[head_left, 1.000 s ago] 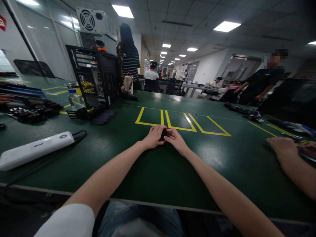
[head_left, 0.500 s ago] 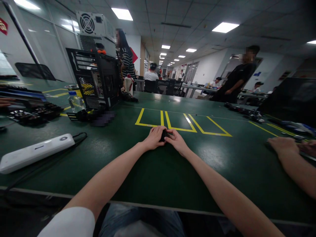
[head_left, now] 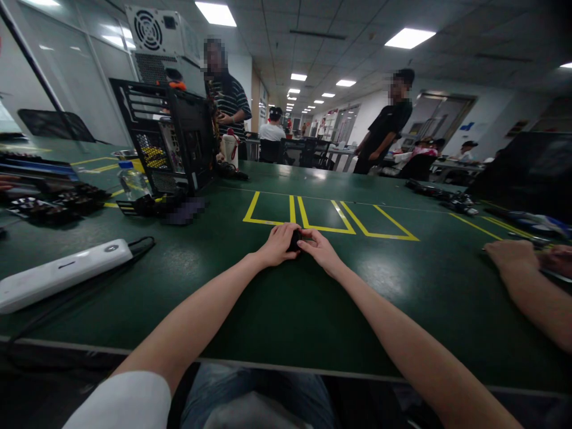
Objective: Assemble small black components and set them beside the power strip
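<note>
A small black object (head_left: 294, 240) sits between my two hands, just in front of the yellow tape outlines (head_left: 328, 230); its kind I cannot make out. My left hand (head_left: 279, 244) wraps over its left side with the fingers curled. From the right, my right hand (head_left: 320, 250) pinches its other side between thumb and fingers. Much of the object is covered by the fingers. Both hands rest low over the green table (head_left: 286, 316).
An open black computer case (head_left: 190, 140) stands at the back left beside a water bottle (head_left: 131, 182). Nearer lies a white elongated device (head_left: 67, 271) with a cable. At the right edge, another person's hand (head_left: 513, 256) is on the table. Cables (head_left: 440, 196) lie at the far right.
My hands keep their hold on the black object with hardly any movement. The view has tilted slightly. In the background, the person in black has moved left and the person in stripes has turned.
</note>
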### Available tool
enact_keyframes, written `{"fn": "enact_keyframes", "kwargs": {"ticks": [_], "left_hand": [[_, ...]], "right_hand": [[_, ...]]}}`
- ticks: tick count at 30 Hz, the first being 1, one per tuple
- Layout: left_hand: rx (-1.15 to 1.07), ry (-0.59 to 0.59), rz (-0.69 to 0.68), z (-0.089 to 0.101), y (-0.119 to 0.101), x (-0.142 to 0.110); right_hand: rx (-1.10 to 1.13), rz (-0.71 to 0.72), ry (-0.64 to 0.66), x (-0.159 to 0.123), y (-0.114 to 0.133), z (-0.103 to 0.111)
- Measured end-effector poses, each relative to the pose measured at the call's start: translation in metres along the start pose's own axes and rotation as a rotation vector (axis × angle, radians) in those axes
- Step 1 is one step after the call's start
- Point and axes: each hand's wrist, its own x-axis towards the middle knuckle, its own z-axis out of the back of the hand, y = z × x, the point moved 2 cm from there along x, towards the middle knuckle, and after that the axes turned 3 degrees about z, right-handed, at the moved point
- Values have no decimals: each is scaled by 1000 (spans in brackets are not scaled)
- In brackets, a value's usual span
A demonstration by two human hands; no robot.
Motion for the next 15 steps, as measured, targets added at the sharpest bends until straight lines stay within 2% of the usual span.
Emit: {"fn": "enact_keyframes", "kwargs": {"ticks": [4,8,15], "left_hand": [[2,2,-7,-1,0,0],[9,-10,-6,-3,2,1],[-6,-4,-5,-1,1,1]], "right_hand": [[41,44,13,-4,3,-2],[-4,41,-45,-3,4,-3],[-15,-21,-97,1,-1,-2]]}}
